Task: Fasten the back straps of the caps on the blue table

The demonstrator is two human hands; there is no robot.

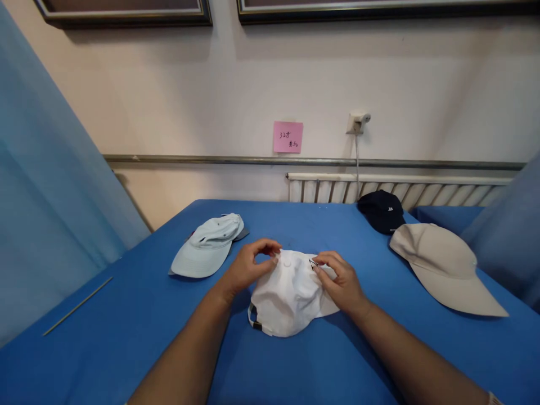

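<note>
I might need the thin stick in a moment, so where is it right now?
In the head view, the thin stick lies on the blue table at the far left, left of the light blue cap.

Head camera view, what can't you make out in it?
All in the head view:
- Inside of the white cap: hidden by its own crown.
- Item under the light blue cap: mostly covered by that cap.
- Mark on the dark cap: too small to read.
- Framed pictures: cut off by the top edge.
</note>
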